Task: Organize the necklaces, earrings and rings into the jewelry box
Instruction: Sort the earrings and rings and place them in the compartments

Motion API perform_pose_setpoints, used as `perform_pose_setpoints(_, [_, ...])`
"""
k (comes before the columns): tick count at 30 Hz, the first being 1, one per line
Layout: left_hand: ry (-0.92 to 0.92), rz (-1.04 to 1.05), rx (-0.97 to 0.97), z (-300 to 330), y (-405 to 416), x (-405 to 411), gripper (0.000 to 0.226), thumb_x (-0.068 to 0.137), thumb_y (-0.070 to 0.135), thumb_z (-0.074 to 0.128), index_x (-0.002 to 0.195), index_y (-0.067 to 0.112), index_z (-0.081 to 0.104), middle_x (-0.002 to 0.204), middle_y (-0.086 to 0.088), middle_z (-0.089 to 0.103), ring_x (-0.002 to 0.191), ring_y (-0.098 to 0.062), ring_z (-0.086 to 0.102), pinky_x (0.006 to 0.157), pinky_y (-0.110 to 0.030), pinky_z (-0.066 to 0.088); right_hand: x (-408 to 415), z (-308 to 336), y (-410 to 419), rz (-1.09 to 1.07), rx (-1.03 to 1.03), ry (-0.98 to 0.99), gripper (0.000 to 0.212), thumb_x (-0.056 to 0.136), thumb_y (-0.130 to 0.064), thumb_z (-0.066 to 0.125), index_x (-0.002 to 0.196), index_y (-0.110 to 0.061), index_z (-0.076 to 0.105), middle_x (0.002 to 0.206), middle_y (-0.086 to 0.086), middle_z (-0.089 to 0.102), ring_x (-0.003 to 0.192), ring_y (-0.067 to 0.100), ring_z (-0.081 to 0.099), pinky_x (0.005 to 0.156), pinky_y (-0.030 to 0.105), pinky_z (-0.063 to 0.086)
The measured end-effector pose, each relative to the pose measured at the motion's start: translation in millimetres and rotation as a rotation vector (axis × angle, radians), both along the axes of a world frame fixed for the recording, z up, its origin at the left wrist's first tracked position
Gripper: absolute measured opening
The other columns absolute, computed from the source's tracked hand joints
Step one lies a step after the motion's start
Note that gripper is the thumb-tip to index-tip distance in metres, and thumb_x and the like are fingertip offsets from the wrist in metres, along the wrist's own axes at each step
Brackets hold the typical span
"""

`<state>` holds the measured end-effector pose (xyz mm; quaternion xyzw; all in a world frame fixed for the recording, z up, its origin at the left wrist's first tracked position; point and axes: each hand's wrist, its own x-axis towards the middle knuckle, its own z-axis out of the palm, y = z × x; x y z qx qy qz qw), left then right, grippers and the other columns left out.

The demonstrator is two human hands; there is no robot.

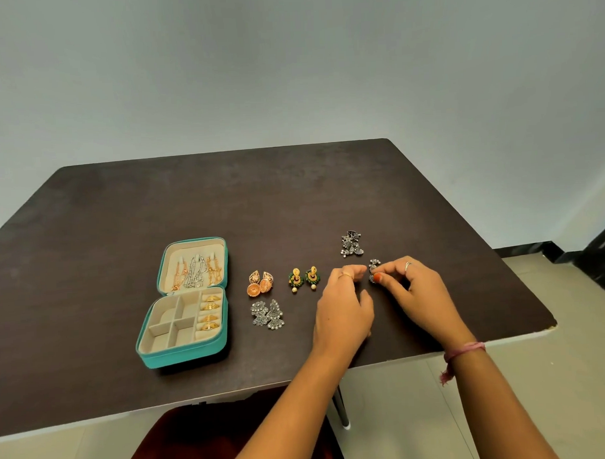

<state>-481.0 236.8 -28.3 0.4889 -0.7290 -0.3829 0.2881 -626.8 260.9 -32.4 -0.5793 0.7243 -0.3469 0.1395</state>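
Note:
A teal jewelry box [182,353] lies open on the dark table [122,208]; necklaces [196,267] hang in its lid and several gold rings [209,311] sit in its right slots. To its right lie gold earrings [259,283], green-and-gold earrings [303,278] and silver fan earrings [268,314]. My right hand [416,294] pinches a small dark silver earring [374,265] with thumb and forefinger. My left hand [343,310] has its fingers curled just left of that earring; whether it holds anything is hidden. A dark silver earring cluster [351,243] lies just behind my hands.
The table's front edge [231,396] and right edge are close to my arms. A metal table leg [341,410] shows below. A grey wall rises behind the table. Dark red cloth [198,439] lies below the table edge.

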Motion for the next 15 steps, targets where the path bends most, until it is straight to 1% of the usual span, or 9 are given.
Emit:
perform_pose_setpoints(2, [0.041, -0.034, -0.062, -2.7, 3.1, 0.3, 0.029, 0.093, 0.022, 0.05, 0.118, 0.036, 0.055, 0.115, 0.015, 0.055, 0.073, -0.022, 0.065, 0.074, -0.034, 0.052, -1.4, 1.4, 2.2, 0.032, 0.0, -0.105, 0.012, 0.09, -0.024, 0.062, 0.099, -0.024, 0.071, 0.096, -0.011, 0.065, 0.088, -0.001, 0.059, 0.073, 0.01, 0.043])
perform_pose_setpoints(3, [0.084, -0.051, -0.078, -3.9, 3.9, 0.7, 0.028, 0.093, 0.024, 0.052, 0.117, 0.037, 0.057, 0.106, 0.013, 0.058, 0.072, -0.02, 0.065, 0.073, -0.033, 0.053, -1.5, 3.7, 4.4, 0.06, 0.003, -0.191, 0.012, 0.091, -0.023, 0.061, 0.098, -0.022, 0.071, 0.095, -0.01, 0.067, 0.088, -0.001, 0.06, 0.073, 0.008, 0.043])
perform_pose_setpoints(5, [0.168, -0.061, -0.071, -4.7, 2.8, 0.9, 0.025, 0.092, 0.027, 0.057, 0.113, 0.038, 0.061, 0.086, 0.012, 0.059, 0.063, -0.011, 0.059, 0.07, -0.031, 0.054, -0.7, 11.1, 8.6, 0.116, 0.025, -0.392, 0.013, 0.092, -0.019, 0.06, 0.096, -0.019, 0.072, 0.091, -0.005, 0.071, 0.088, 0.001, 0.064, 0.076, 0.011, 0.047])
perform_pose_setpoints(7, [0.245, -0.051, -0.038, -3.8, 1.2, 0.9, 0.021, 0.091, 0.027, 0.061, 0.109, 0.036, 0.065, 0.079, 0.016, 0.058, 0.052, -0.008, 0.054, 0.06, -0.026, 0.053, 1.0, 18.2, 12.0, 0.158, 0.042, -0.558, 0.015, 0.092, -0.013, 0.058, 0.093, -0.016, 0.072, 0.083, -0.002, 0.073, 0.082, 0.005, 0.066, 0.074, 0.016, 0.05])
perform_pose_setpoints(8, [0.29, -0.043, -0.014, -2.7, 1.3, 0.9, 0.019, 0.09, 0.025, 0.062, 0.106, 0.035, 0.067, 0.076, 0.015, 0.06, 0.046, -0.008, 0.052, 0.054, -0.024, 0.051, 2.0, 20.6, 12.7, 0.166, 0.042, -0.615, 0.016, 0.092, -0.01, 0.057, 0.091, -0.014, 0.072, 0.077, -0.004, 0.072, 0.077, 0.003, 0.065, 0.071, 0.014, 0.049])
perform_pose_setpoints(10, [0.372, -0.019, 0.04, -1.2, 2.2, 1.4, 0.016, 0.089, 0.023, 0.065, 0.098, 0.035, 0.068, 0.068, 0.009, 0.064, 0.039, -0.009, 0.049, 0.044, -0.021, 0.046, 3.9, 23.3, 13.2, 0.154, 0.039, -0.661, 0.017, 0.092, -0.01, 0.057, 0.088, -0.015, 0.072, 0.07, -0.008, 0.069, 0.07, -0.001, 0.062, 0.067, 0.011, 0.047])
perform_pose_setpoints(11, [0.408, -0.001, 0.069, -0.8, 2.3, 1.9, 0.015, 0.088, 0.022, 0.067, 0.095, 0.035, 0.067, 0.069, 0.008, 0.067, 0.038, -0.009, 0.048, 0.042, -0.021, 0.044, 4.5, 24.1, 13.4, 0.14, 0.041, -0.663, 0.018, 0.092, -0.011, 0.057, 0.087, -0.016, 0.073, 0.068, -0.008, 0.068, 0.069, 0.0, 0.061, 0.067, 0.01, 0.047])
perform_pose_setpoints(13, [0.463, 0.033, 0.113, -0.6, 2.1, 2.5, 0.013, 0.086, 0.022, 0.069, 0.093, 0.032, 0.068, 0.073, 0.011, 0.07, 0.039, -0.009, 0.048, 0.04, -0.021, 0.043, 3.7, 25.0, 13.5, 0.124, 0.056, -0.671, 0.019, 0.093, -0.014, 0.057, 0.086, -0.018, 0.075, 0.07, -0.005, 0.068, 0.069, 0.002, 0.059, 0.067, 0.012, 0.047])
perform_pose_setpoints(15, [0.471, 0.054, 0.126, 0.1, 1.4, 3.0, 0.011, 0.085, 0.023, 0.07, 0.094, 0.029, 0.072, 0.074, 0.008, 0.071, 0.04, -0.01, 0.05, 0.04, -0.022, 0.045, 1.5, 28.4, 12.5, 0.131, 0.1, -0.642, 0.021, 0.094, -0.018, 0.055, 0.088, -0.019, 0.076, 0.075, -0.001, 0.07, 0.072, 0.003, 0.059, 0.071, 0.017, 0.047])
